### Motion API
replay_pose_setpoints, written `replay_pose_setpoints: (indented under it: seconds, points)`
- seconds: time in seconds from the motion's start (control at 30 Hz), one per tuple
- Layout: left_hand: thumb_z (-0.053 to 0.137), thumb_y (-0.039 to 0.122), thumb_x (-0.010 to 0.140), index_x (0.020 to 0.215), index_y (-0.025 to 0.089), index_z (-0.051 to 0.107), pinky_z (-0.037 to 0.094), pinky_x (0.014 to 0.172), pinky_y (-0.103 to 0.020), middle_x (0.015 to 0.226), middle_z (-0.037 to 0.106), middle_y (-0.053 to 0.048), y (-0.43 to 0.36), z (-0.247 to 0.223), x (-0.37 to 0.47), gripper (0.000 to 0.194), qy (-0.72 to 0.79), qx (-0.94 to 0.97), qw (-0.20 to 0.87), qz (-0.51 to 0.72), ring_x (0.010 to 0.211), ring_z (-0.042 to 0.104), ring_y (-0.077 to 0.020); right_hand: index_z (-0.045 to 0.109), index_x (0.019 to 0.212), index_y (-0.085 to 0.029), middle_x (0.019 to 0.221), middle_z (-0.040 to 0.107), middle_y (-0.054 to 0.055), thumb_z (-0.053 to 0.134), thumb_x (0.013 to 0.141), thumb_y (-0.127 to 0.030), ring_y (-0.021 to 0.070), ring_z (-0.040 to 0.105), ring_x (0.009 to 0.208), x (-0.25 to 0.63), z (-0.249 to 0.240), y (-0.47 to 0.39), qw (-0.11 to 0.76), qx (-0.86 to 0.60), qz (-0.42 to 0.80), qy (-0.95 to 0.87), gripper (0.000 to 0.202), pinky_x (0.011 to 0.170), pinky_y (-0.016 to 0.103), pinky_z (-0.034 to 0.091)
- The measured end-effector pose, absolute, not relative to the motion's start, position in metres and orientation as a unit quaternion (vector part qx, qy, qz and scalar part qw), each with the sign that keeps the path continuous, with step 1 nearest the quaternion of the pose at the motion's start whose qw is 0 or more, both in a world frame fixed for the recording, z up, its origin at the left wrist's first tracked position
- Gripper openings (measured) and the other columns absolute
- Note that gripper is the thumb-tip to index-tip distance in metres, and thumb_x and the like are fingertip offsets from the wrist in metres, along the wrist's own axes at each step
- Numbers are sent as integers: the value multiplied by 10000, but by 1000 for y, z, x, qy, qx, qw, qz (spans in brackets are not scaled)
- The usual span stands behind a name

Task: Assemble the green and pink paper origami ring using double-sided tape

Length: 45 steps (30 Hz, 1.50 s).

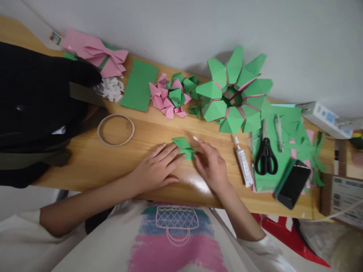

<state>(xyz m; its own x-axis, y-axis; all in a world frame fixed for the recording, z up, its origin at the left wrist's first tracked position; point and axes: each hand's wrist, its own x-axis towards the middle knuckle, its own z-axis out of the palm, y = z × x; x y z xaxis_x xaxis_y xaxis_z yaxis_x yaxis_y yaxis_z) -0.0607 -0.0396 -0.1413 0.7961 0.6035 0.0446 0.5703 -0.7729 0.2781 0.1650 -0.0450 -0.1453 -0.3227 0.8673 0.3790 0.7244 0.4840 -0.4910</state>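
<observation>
Green folded paper piece [183,146] lay flat on the wooden desk [93,162], near the front middle, between both hands. Left hand [157,168] rested palm down, fingers spread flat, fingertips pressing the piece's left edge; that grip was open, nothing clasped. Right hand [210,164] lay on the desk just right of the piece, fingers curled toward its right edge and touching it; could not tell whether thumb and finger pinched the paper or only pressed it.

Behind the piece, toward the wall: a cluster of small pink and green folded units [172,94], heaped together. Right of that, a large green ring of folded cones [234,90] with pink showing in the seams. Left of the cluster, a flat green sheet [138,86], then a pile of white paper scraps [110,88] and a pink paper bow [100,54] at the far left end.

Roll of tape [115,129] lay flat, left of the hands and well apart from them. Black bag [34,109] covered the left end of the desk.

To the right of the right hand: a glue tube [243,162], lying nearly lengthwise, then black-handled scissors [266,155] on a spread of green paper offcuts [295,128]. Dark phone [293,183] lay at the desk's front edge, just beside the scissors. White box [326,118] sat at the far right against the wall.
</observation>
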Motion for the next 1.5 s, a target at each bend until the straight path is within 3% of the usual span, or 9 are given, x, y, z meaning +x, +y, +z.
replay_pose_setpoints:
  seconds: [0.17, 0.37, 0.6, 0.77, 0.87, 1.03, 1.2, 1.5]
  points:
    - [463, 534, 957, 1426, 120, 464, 289, 1154, -467, 1450, 522, -182, -40, -145, -63, 626, 314, 936, 136, 81, 1381, 439, -325, 275, 1479, -317, 982, 757, 42, 534, 924, -112, 219, 703, 801, 164, -144, -48, 319, -473, 118, -813, 646, 739, 374, 554]
    - [429, 516, 972, 1456, 5, 362, 266, 1169, -432, 1435, 528, -224, -43, -147, -60, 707, 345, 925, 129, 94, 1380, 446, -298, 346, 1432, -320, 968, 752, 47, 579, 907, -105, 214, 690, 812, 170, -142, -53, 316, -464, 100, -822, 614, 729, 363, 529]
    - [486, 432, 961, 1451, 95, 413, 277, 1171, -438, 1451, 528, -168, -41, -143, -59, 598, 355, 915, 172, 87, 1391, 429, -284, 497, 1334, -320, 908, 752, 21, 595, 893, -100, 197, 689, 843, 173, -135, -56, 306, -456, 127, -826, 502, 739, 343, 525]
    - [481, 448, 963, 1440, 88, 429, 278, 1167, -436, 1463, 515, -173, -40, -144, -60, 601, 352, 916, 169, 88, 1393, 425, -284, 637, 1046, -214, 919, 734, 46, 636, 883, -257, 176, 694, 839, 174, -123, -35, 319, -510, 394, -695, 169, 757, 332, 570]
    - [479, 452, 965, 1433, 94, 442, 284, 1158, -439, 1455, 524, -169, -40, -144, -59, 591, 353, 917, 163, 86, 1382, 436, -288, 660, 882, -175, 799, 716, 36, 626, 871, -329, 148, 665, 709, 176, -119, -15, 261, -510, 508, -643, 158, 646, 276, 541]
    - [505, 438, 954, 1405, 91, 474, 299, 1146, -443, 1427, 551, -168, -40, -143, -59, 570, 353, 918, 155, 93, 1354, 466, -296, 689, 775, -172, 662, 697, 0, 594, 823, -181, 113, 587, 561, 168, -114, 5, 141, -532, 453, -702, 107, 538, 225, 429]
    - [526, 426, 939, 1401, 108, 475, 299, 1150, -442, 1425, 555, -151, -39, -142, -58, 563, 356, 913, 175, 94, 1357, 462, -291, 710, 747, -182, 637, 702, -9, 599, 797, -125, 113, 576, 544, 159, -114, 4, 132, -561, 417, -703, 135, 520, 221, 385]
    - [538, 382, 935, 1409, 104, 467, 285, 1163, -443, 1438, 541, -155, -40, -142, -58, 554, 359, 909, 192, 93, 1374, 442, -292, 745, 785, -192, 715, 754, 10, 620, 792, -137, 132, 636, 597, 153, -116, -5, 111, -606, 392, -684, 137, 574, 229, 429]
